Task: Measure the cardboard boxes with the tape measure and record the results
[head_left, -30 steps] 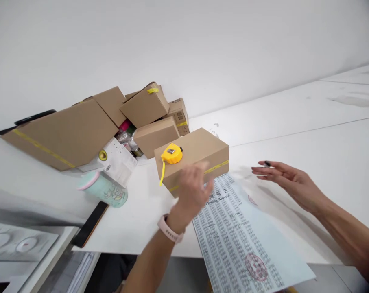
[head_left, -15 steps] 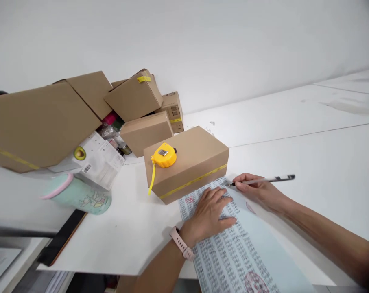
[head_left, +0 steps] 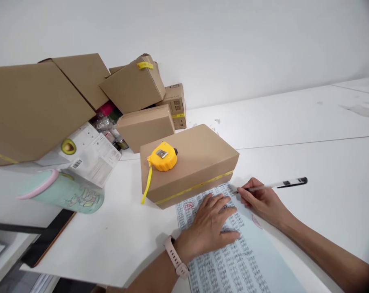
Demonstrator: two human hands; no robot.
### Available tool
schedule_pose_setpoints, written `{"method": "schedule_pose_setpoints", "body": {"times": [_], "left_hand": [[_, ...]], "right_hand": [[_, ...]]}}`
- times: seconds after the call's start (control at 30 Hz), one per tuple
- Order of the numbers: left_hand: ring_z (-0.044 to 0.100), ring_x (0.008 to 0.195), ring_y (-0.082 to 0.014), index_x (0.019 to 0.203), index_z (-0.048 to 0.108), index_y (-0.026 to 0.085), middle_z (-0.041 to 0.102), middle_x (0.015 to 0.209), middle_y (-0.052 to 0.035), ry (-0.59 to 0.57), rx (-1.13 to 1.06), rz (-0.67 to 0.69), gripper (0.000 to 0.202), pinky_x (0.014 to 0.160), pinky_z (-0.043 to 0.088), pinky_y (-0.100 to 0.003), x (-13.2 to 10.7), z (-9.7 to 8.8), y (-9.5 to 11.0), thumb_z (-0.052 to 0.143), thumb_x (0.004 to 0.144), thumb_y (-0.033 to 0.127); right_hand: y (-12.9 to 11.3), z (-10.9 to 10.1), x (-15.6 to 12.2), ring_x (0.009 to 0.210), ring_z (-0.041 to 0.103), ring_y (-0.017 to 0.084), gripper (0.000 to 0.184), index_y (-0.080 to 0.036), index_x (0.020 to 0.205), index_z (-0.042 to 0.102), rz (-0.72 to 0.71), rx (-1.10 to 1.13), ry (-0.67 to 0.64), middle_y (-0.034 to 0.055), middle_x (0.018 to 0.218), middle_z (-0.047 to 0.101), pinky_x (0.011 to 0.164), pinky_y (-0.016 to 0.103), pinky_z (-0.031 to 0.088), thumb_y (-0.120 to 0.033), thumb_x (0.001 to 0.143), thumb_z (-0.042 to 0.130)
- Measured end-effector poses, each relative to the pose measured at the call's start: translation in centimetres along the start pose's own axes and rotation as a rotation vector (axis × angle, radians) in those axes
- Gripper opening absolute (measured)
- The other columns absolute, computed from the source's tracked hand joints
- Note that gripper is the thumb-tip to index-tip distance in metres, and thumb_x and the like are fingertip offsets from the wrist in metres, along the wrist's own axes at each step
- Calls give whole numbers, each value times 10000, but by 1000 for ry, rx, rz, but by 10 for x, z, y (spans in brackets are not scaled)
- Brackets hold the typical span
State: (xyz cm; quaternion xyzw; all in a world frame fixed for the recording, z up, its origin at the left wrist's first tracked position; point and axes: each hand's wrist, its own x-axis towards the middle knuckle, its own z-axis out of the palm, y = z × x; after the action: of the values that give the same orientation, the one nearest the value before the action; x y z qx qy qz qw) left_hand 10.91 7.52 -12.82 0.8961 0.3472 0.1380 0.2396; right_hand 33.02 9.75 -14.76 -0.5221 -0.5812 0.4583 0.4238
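Observation:
A pale blue sheet of paper (head_left: 263, 252), covered on its left part with rows of dark handwriting and bearing red stamps, lies on the white table. Flat on it rests my left hand (head_left: 211, 226), fingers spread, with a pink band at the wrist. My right hand (head_left: 265, 201) pinches a pen (head_left: 278, 184) with a clear barrel and black cap end; its tip is at the sheet's upper edge. Just beyond the paper sits a closed cardboard box (head_left: 193, 154) with yellow tape along its side. A yellow tape measure (head_left: 163, 157) lies on top of it.
Several cardboard boxes (head_left: 132, 87) are stacked at the back left against the wall. A white package with an avocado picture (head_left: 89, 152) and a mint-green tumbler (head_left: 68, 193) are at the left. A dark flat object (head_left: 50, 240) lies by the table's left edge.
The view has shifted slightly, so boxes and tumbler sit differently in frame. The pen tip remains near the paper's upper edge, and my left hand stays flat on the sheet.

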Motion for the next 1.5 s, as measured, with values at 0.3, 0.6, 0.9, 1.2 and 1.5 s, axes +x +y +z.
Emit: {"method": "schedule_pose_setpoints", "body": {"times": [0.3,0.6,0.9,1.2,1.5], "left_hand": [[345,1423,-267,1320,535,201,460,1486,-107,2,20,6,532,1230,153,-451,2,-2,2,678,854,413],[352,1419,-265,1318,530,233,467,1482,-92,13,14,-6,513,1228,159,-455,0,-1,2,666,859,417],[351,1427,-266,1331,516,242,455,1493,-96,10,4,-4,520,1225,162,-467,0,1,0,655,869,435],[329,1440,-261,1335,516,224,450,1501,-105,-1,14,-8,529,1229,152,-461,0,-1,2,661,868,428],[313,1449,-255,1345,508,221,431,1516,-101,-18,14,-14,535,1237,136,-464,0,0,1,651,876,434]], "right_hand": [[-6,7,-1,507,283,101,356,-230,734,468,-65,-172,-5,-70,555,334,451,248,232,-531,894,568],[0,7,-1,530,311,109,362,-231,756,466,-63,-173,-36,-61,585,370,463,251,269,-550,900,558],[-2,9,-1,530,316,115,363,-236,744,457,-82,-193,-29,-59,577,373,472,257,277,-551,896,554],[-5,6,-2,519,280,109,347,-240,721,434,-64,-198,-32,-69,562,327,474,261,241,-513,890,566],[1,5,0,516,277,106,301,-236,757,453,-43,-206,-26,-75,569,319,469,255,224,-472,893,582]]}}
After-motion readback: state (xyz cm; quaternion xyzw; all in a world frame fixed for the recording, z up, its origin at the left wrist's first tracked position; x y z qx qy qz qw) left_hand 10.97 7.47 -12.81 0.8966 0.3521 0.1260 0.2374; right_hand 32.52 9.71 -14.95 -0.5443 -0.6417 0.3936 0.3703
